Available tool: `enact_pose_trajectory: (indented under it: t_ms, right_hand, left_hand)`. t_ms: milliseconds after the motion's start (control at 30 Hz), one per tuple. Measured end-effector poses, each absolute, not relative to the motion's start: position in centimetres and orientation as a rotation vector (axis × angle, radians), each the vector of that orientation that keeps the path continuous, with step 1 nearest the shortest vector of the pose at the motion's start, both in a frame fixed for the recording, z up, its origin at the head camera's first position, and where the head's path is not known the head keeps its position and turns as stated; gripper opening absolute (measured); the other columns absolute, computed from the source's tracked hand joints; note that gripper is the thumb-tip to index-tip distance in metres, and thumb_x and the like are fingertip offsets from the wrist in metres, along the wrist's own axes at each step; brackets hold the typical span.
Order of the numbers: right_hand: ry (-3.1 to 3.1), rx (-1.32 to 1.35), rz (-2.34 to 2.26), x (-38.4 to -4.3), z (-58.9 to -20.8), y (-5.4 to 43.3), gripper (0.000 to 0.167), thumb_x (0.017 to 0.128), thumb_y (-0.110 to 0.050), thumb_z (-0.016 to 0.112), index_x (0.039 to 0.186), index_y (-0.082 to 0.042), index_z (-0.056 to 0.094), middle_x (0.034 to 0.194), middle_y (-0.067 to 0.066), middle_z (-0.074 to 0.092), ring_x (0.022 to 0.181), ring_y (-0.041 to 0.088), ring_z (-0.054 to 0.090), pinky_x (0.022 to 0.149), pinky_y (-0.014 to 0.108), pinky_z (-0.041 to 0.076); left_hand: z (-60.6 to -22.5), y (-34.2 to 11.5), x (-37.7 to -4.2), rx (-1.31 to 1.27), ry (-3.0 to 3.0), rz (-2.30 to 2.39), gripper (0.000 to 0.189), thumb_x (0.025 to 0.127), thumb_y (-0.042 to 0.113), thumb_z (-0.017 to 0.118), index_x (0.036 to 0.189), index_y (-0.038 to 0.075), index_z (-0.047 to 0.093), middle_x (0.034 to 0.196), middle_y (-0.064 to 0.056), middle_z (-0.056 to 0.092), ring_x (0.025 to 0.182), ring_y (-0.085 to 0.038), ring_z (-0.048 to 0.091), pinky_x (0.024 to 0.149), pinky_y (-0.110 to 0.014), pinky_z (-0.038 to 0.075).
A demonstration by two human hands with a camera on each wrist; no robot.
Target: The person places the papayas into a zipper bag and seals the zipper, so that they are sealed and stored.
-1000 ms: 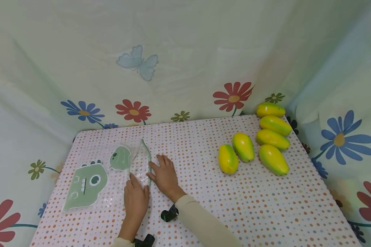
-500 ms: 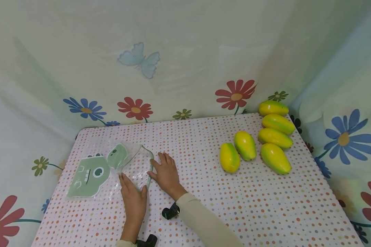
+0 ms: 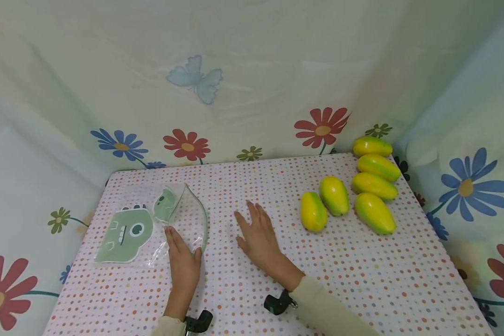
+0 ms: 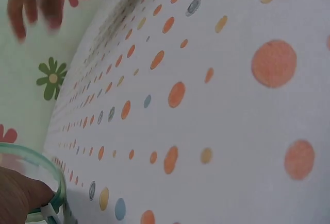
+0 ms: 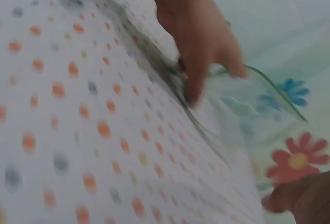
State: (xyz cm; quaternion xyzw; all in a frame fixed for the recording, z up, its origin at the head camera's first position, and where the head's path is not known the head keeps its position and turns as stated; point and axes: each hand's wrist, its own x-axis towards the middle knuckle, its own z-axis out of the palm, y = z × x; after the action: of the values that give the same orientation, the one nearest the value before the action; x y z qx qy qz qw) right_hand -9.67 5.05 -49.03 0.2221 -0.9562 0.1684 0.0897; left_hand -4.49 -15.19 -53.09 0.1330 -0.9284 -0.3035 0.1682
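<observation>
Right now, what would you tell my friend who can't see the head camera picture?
A person's left hand touches a clear bag with green cartoon creatures, while the right hand, fingers spread, is off the bag. To the right, six yellow-green fruits lie on the dotted table.

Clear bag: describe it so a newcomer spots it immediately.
Find the dotted table, then the person's left hand on its left half. That hand touches the bag: clear plastic with a green cartoon face and green rim, unlike the rounded yellow-green fruits.
</observation>
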Motion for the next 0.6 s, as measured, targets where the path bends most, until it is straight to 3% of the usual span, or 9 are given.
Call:
enact_pose_trajectory:
  t_ms: [133, 333, 467, 600]
  right_hand:
    - [-2.742, 0.444, 0.425, -9.0, -47.6, 10.5, 0.071, 0.076, -0.009, 0.08, 0.14, -0.003, 0.05, 0.151, 0.03, 0.03, 0.137, 0.048, 0.031, 0.11, 0.058, 0.033]
    - [-2.714, 0.163, 0.506, -9.0, -49.3, 15.7, 0.099, 0.068, -0.004, 0.088, 0.147, 0.006, 0.03, 0.149, 0.037, 0.023, 0.133, 0.054, 0.031, 0.102, 0.064, 0.036]
    - [-2.741, 0.071, 0.574, -9.3, -50.5, 17.5, 0.087, 0.074, -0.007, 0.083, 0.144, 0.007, 0.033, 0.142, 0.036, 0.034, 0.12, 0.051, 0.046, 0.09, 0.061, 0.045]
    - [-2.744, -0.039, 0.697, -8.8, -51.1, 19.6, 0.076, 0.081, -0.012, 0.078, 0.146, -0.004, 0.039, 0.137, 0.033, 0.041, 0.099, 0.045, 0.058, 0.066, 0.051, 0.05]
  left_hand:
    - [-52.9, -15.1, -4.4, 0.38, -2.668, -0.884, 0.099, 0.083, 0.0, 0.072, 0.154, -0.008, 0.002, 0.161, -0.028, 0.004, 0.135, -0.05, 0.032, 0.105, -0.057, 0.037]
    - [-53.0, -15.4, -4.3, 0.386, -2.691, -0.869, 0.096, 0.085, 0.001, 0.07, 0.153, -0.009, 0.003, 0.161, -0.029, 0.004, 0.127, -0.051, 0.038, 0.099, -0.058, 0.04]
    - [-52.9, -15.7, -4.3, 0.43, -2.692, -0.876, 0.097, 0.086, 0.001, 0.07, 0.154, -0.007, 0.002, 0.162, -0.026, 0.002, 0.124, -0.051, 0.04, 0.097, -0.058, 0.041]
    - [-53.0, -15.4, -4.5, 0.396, -2.72, -0.881, 0.097, 0.086, 0.002, 0.07, 0.154, -0.007, 0.001, 0.162, -0.027, 0.0, 0.122, -0.051, 0.04, 0.094, -0.057, 0.043]
